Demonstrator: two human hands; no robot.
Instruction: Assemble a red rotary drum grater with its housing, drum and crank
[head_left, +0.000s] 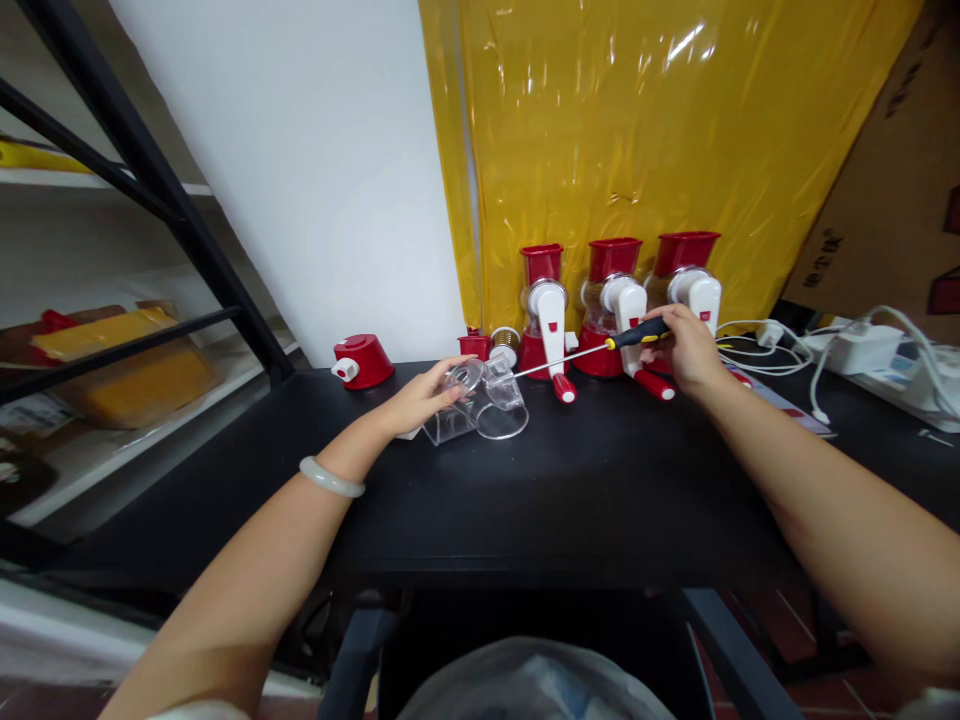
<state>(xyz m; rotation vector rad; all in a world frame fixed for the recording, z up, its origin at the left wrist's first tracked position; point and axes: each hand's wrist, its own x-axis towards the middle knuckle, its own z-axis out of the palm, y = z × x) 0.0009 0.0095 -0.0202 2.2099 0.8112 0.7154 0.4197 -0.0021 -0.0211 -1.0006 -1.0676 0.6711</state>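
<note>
My left hand [422,398] grips a clear plastic housing [484,403] that lies on its side on the black table [600,490]. My right hand [686,347] is closed round the black and yellow handle of a screwdriver [592,352]. Its metal shaft reaches left, and the tip touches the clear housing. A pale bangle sits on my left wrist.
Three red and white hand-crank grinders [616,300] stand in a row against a yellow plastic sheet [660,130]. A red cap [363,361] and small red and metal parts [491,345] lie at the back left. White cables and power strips [862,355] are at the right. A black shelf frame stands at the left.
</note>
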